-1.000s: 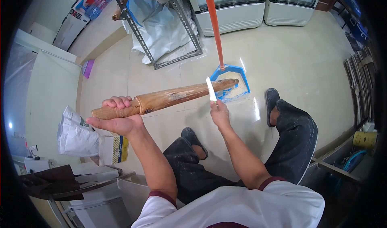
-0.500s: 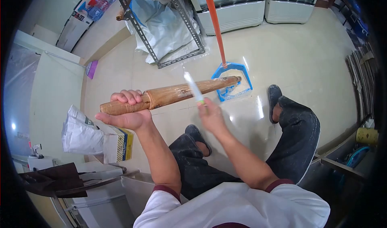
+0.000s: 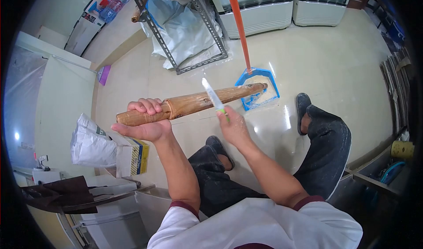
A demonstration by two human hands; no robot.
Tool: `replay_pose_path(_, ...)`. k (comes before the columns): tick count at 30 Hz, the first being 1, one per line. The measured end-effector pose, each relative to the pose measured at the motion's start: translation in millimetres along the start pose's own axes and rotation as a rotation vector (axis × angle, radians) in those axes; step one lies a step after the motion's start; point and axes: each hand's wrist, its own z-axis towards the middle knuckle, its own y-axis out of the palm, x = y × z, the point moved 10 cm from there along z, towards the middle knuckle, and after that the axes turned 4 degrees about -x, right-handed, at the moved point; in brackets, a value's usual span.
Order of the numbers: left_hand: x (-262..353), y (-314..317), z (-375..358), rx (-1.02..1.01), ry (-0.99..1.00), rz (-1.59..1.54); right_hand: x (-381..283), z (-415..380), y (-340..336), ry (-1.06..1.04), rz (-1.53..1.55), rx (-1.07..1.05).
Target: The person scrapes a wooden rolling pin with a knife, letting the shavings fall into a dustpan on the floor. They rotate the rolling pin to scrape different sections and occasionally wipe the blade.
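My left hand [image 3: 152, 121] is wrapped round the handle of a long wooden rolling pin [image 3: 194, 105], fingers over the top and palm beneath. The pin points away to the right, and its far end overlaps a blue dustpan [image 3: 276, 87] in this view. In my right hand [image 3: 235, 128] is a knife [image 3: 213, 94] with a green handle. Its whitish blade points up and left, crossing over the middle of the pin. Pale powder lies in the dustpan on the floor, below the pin's far end.
An orange pole [image 3: 239, 26] rises from the dustpan. Beyond stand a metal rack [image 3: 200, 66] with a white sack [image 3: 174, 24] and glass-fronted cabinets [image 3: 257, 17]. A white bag [image 3: 92, 145] and a yellow-sided box [image 3: 140, 156] are at left. Flattened cardboard [image 3: 394, 90] leans at right.
The view has shifted slightly, so everything sits a little further right. Both hands keep their holds, and the knife stays over the same stretch of the pin.
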Motion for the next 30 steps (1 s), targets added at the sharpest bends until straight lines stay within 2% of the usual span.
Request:
replay_pose_path(4,0,12,-3,-0.101,0.007,-0.015,-32,-18,9,-0.087,0.031,-0.059)
replay_pose_path(7,-1,16,-4,-0.208,-0.020,-0.006,-14,-7,6,0.017,-0.030,-0.094)
replay_pose_path(8,-2,14,-3,-0.214,-0.019,-0.016,-1,-1,5,0.036,-0.019,-0.090)
replay_pose_path(11,-2,21,-5,-0.210,0.003,-0.055,-32,-13,5,-0.128,-0.022,-0.030)
replay_pose_path(15,-2,18,-6,-0.245,0.001,-0.065,-17,-2,0,-0.025,-0.020,-0.063)
replay_pose_path(16,0,18,-6,-0.261,0.003,-0.065,-3,5,-5,0.080,-0.064,-0.093)
replay_pose_path(19,-4,22,-7,-0.306,-0.004,-0.062,-41,-19,2,-0.107,-0.050,-0.051)
replay_pose_path(20,-3,24,-8,-0.325,-0.014,-0.051,-36,-16,5,-0.117,-0.029,-0.072)
replay_pose_path(23,-2,23,-6,-0.351,-0.027,-0.048,10,6,-7,0.047,-0.069,-0.040)
replay_pose_path(24,-3,22,-5,-0.349,-0.026,-0.052,9,5,-9,-0.004,-0.070,-0.005)
replay_pose_path(27,-3,32,-8,-0.406,-0.026,-0.056,-36,-19,5,-0.096,0.004,-0.084)
replay_pose_path(30,-4,26,-5,-0.347,-0.034,-0.045,-4,-6,-2,-0.069,-0.065,-0.027)
